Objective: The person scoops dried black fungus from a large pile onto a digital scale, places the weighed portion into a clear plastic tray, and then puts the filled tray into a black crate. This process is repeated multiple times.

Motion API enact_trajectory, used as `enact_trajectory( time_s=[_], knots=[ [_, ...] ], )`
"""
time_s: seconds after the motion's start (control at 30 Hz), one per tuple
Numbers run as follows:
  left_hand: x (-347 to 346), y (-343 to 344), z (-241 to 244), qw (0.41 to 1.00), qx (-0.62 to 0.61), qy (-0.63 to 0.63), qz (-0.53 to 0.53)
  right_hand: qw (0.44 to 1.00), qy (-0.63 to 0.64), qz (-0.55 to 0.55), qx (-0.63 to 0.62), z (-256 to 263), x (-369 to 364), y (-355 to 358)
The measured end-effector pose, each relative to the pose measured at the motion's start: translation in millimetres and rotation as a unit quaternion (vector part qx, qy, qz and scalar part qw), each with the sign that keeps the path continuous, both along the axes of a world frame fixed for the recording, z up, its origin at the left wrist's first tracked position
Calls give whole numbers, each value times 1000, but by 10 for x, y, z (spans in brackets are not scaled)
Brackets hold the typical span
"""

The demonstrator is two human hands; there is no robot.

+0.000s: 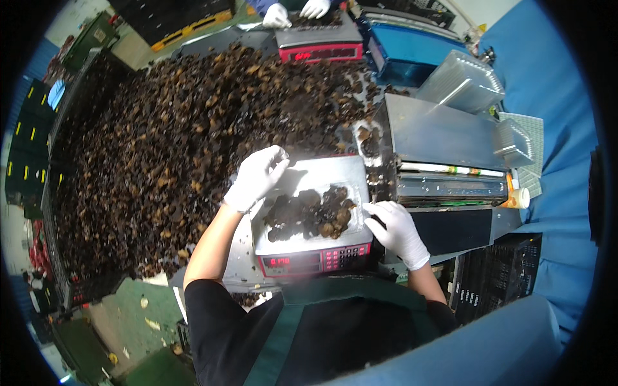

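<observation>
A clear plastic tray [356,222] holding dark brown wood ear mushrooms [333,207] rests on the steel plate of a red digital scale [289,264], whose display is lit. My left hand [256,178], in a white glove, hovers over the plate's upper left part, beside the tray. Its fingertips are bent close to the thumb, and I cannot tell whether anything small is between them. At the tray's right edge is my gloved right hand [395,230], thumb and fingers apart. Whether its fingertips touch the tray is unclear.
A large heap of wood ear mushrooms [183,135] spreads left of the scale. Another white tray with mushrooms [369,140] lies beyond it. A film wrapping machine [444,135] and stacked clear trays [463,79] stand right. Opposite, a co-worker's gloved hands [297,13] work over another scale [321,51].
</observation>
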State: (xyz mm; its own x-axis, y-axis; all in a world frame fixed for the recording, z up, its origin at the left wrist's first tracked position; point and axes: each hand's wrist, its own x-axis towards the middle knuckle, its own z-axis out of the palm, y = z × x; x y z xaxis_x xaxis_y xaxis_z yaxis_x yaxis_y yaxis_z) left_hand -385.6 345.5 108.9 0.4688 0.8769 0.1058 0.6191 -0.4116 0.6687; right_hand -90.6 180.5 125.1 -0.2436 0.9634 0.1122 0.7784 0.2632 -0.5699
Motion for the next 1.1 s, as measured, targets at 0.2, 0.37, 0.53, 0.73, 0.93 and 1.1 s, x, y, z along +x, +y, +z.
enact_trajectory(
  time_s=[0.2, 0.37, 0.53, 0.73, 0.93, 1.1],
  knots=[
    [-408, -779, -144, 985, 147, 86, -32, 999, 23, 22, 0, -26, -128, 30],
    [-558, -1090, -223, 992, -35, -95, 79, 999, 31, 28, 7, -8, -146, 53],
    [-807, -1200, -452, 975, -48, -60, 210, 992, 39, -54, -107, -29, -114, -54],
    [-693, -1337, -429, 958, -177, -57, 218, 967, 101, -132, -195, -481, -50, -151],
    [-476, -1423, -372, 984, 37, 17, 174, 978, 2, -120, -169, -499, -107, -207],
    [2, -1239, -358, 986, 142, 46, 67, 976, -73, -92, -182, -341, -139, -148]
  ],
)
